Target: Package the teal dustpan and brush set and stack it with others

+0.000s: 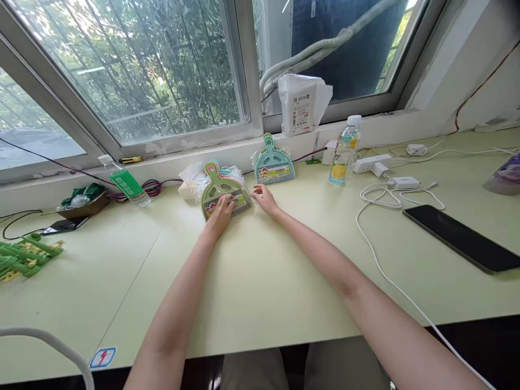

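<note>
Several small dustpan sets in clear plastic wrap, a green one on top (242,201), lean at the back of the pale green table. My left hand (221,212) rests on the front of this stack, its fingers bent over the label. At the stack's right edge is my right hand (264,198), its fingers slightly apart and the fingertips near the plastic; nothing shows in its palm. Just behind my right hand, a teal wrapped dustpan set (276,165) leans against the window ledge.
On the pale green table (260,292), a green-labelled bottle (127,183) leans at the left and green plastic parts (26,257) lie far left. To the right are a lemon-print bottle (345,151), white cables (377,260) and a black tablet (463,238). A wrapped box (300,111) stands on the ledge.
</note>
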### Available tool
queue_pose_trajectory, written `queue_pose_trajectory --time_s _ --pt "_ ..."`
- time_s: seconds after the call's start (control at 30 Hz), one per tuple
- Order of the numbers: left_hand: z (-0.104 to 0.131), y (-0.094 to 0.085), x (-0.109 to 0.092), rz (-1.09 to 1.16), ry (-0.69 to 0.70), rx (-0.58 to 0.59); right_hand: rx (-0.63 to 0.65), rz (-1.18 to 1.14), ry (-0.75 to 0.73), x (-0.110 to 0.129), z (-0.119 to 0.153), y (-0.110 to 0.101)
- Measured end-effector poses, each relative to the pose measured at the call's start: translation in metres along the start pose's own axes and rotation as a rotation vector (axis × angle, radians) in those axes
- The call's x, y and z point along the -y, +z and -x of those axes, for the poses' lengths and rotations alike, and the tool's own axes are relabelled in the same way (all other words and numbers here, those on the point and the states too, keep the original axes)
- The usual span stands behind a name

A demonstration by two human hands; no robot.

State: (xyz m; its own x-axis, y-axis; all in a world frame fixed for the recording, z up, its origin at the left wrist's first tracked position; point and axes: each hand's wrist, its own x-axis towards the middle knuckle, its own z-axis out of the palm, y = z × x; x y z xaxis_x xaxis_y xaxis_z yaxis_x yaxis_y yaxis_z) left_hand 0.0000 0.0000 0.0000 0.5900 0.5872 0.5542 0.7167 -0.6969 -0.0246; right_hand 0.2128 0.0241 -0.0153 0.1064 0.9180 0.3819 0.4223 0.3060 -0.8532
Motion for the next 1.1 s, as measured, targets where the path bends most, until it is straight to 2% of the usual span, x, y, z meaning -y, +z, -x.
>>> queue_pose_trajectory --time_s 0.07,0.13,0.2,0.23,0.3,0.4,0.53,0.6,0.73,0.93,1.1 --pt "-0.001 -0.001 0.007 -0.008 0.037 -0.005 -0.246 0.004 0.031 -0.011 -0.013 -0.016" --pt "-0.001 0.0 0.012 0.002 0.046 -0.033 -0.503 0.113 0.13 -0.024 -0.026 -0.035" --pt "0.0 0.001 0.014 0.021 0.046 -0.067 -0.665 0.221 0.281 -0.036 -0.04 -0.053" --pt "0.001 0.001 0.015 0.03 0.046 -0.083 -0.702 0.262 0.35 -0.042 -0.046 -0.06" --pt "0.002 0.001 0.015 0.044 0.05 -0.104 -0.652 0.335 0.404 -0.052 -0.058 -0.068" --pt "0.001 -0.002 0.013 0.059 0.047 -0.12 -0.507 0.404 0.395 -0.062 -0.072 -0.07" --pt "0.0 -0.005 0.01 0.078 0.008 -0.101 -0.517 0.386 0.448 -0.071 -0.078 -0.07" --pt "0.0 -0.006 0.009 0.081 -0.012 -0.088 -0.468 0.377 0.44 -0.072 -0.076 -0.071" --pt "0.0 -0.005 0.01 0.072 -0.036 -0.067 -0.354 0.313 0.41 -0.067 -0.068 -0.075" --pt "-0.001 -0.007 0.01 0.037 -0.028 -0.075 -0.4 0.176 0.424 -0.051 -0.043 -0.079" --pt "-0.001 -0.008 0.011 0.001 -0.001 -0.071 -0.374 0.06 0.368 -0.037 -0.002 -0.084"
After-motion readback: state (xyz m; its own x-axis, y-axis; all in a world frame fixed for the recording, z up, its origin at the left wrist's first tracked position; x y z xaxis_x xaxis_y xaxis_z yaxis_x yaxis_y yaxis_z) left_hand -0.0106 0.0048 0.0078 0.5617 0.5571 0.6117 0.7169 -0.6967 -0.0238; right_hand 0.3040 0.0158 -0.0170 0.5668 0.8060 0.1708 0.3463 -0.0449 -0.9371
